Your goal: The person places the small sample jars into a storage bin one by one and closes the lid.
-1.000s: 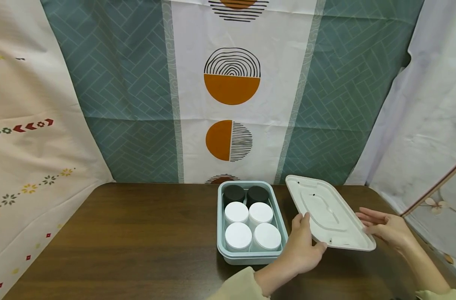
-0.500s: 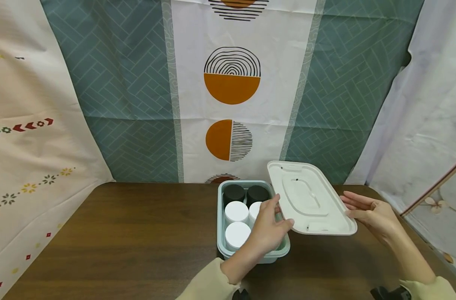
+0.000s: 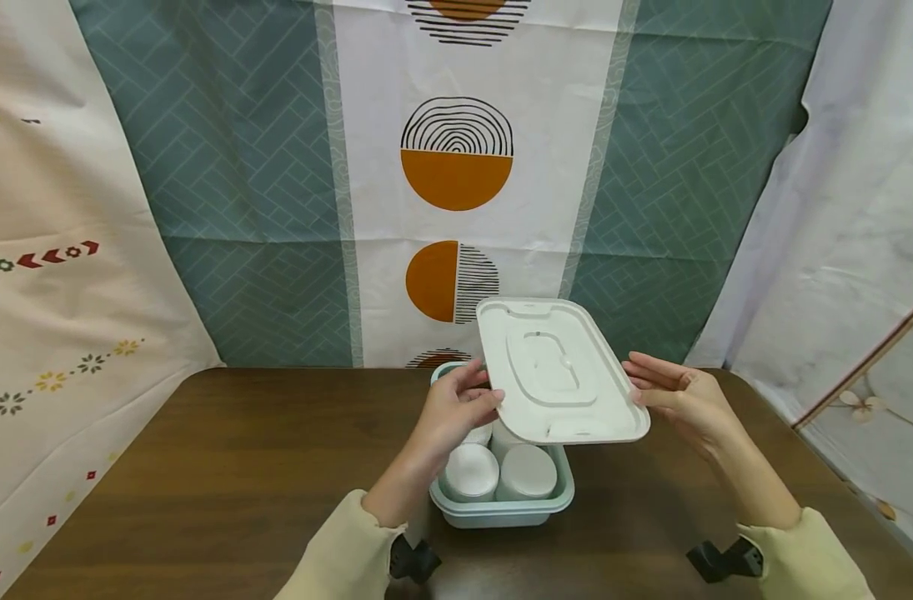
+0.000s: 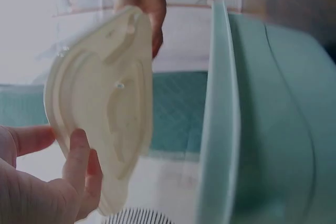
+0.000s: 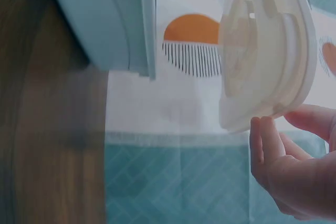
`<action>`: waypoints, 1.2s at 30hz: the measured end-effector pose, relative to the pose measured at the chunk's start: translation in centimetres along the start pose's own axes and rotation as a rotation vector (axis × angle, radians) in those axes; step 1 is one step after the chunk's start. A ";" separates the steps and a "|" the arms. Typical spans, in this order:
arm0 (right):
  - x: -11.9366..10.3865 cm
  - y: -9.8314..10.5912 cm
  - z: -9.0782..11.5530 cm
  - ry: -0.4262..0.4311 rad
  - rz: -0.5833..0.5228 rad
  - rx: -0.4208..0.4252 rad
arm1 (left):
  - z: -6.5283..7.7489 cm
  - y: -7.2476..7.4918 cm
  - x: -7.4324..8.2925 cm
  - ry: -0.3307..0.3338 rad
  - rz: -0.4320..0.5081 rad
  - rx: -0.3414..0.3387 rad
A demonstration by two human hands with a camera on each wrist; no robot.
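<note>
A white rectangular lid (image 3: 554, 375) is held tilted above a light blue-green plastic container (image 3: 501, 518). My left hand (image 3: 450, 417) pinches the lid's left edge between thumb and fingers. On the opposite edge, my right hand (image 3: 684, 400) pinches it the same way, as the right wrist view also shows. In the container stand jars with white caps (image 3: 471, 472); the lid and left hand hide its back part. From the left wrist view, a gap shows between the lid (image 4: 100, 103) and the container's rim (image 4: 218, 114).
The container stands on a dark brown wooden table (image 3: 238, 475). Behind the table hangs a patterned curtain (image 3: 456, 192) in teal, white and orange. Pale cloths (image 3: 73, 250) hang at both sides. Each wrist carries a black strap device (image 3: 726, 560).
Both hands have carried the lid leftward and up from beside the container to over it. The black-capped jars at the back, visible earlier, are now covered from view.
</note>
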State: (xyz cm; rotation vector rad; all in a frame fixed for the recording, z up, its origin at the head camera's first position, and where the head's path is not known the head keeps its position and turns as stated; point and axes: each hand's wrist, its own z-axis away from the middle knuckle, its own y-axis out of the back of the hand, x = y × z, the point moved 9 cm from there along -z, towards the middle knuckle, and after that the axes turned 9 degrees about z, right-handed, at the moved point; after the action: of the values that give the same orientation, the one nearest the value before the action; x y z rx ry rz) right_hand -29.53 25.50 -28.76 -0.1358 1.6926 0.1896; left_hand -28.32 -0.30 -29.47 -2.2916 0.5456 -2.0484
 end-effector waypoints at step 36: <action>-5.5 -5.2 -1.1 0.388 0.493 0.424 | 1.3 7.0 4.3 -0.154 -0.238 0.167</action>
State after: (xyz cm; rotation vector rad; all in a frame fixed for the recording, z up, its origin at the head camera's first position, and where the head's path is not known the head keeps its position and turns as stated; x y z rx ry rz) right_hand -28.84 20.06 -23.38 0.6005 2.0921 0.1717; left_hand -28.39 -8.32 -27.28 -2.4854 0.0942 -1.8979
